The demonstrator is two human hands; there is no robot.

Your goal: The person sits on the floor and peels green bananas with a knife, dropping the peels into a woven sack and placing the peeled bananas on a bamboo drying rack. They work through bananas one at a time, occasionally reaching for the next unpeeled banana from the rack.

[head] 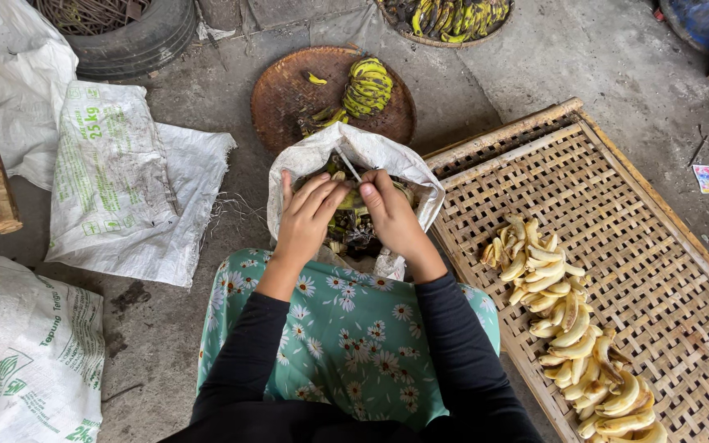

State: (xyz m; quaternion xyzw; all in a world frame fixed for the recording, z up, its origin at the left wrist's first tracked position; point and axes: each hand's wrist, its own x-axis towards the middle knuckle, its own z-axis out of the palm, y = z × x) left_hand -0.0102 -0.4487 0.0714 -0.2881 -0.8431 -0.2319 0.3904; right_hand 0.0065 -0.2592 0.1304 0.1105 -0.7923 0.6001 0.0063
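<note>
Head view, left to right. Far left: white woven sacks lie flat on the concrete, with a tyre behind them. Centre top: a round woven tray carries a bunch of green-black bananas.

Below it an open white bag stands before the person's knees, its mouth full of dark peelings.

Left hand: over the bag's mouth, fingers extended and close together, lightly curved, palm down, laid against the item being worked. Whether it actually clasps anything cannot be told.

Right hand: loosely closed, thumb up, touching the left hand's fingertips. It grips a thin pale blade or stick, only part of it showing. Long axis diagonal, free end pointing up-left, away from the person, above the bag's contents.

The fruit between the hands is mostly hidden.

Right: a bamboo lattice rack lies on the floor beside the bag. Peeled pale-yellow bananas sit in a row along its near-left part, running toward the lower right.
</note>
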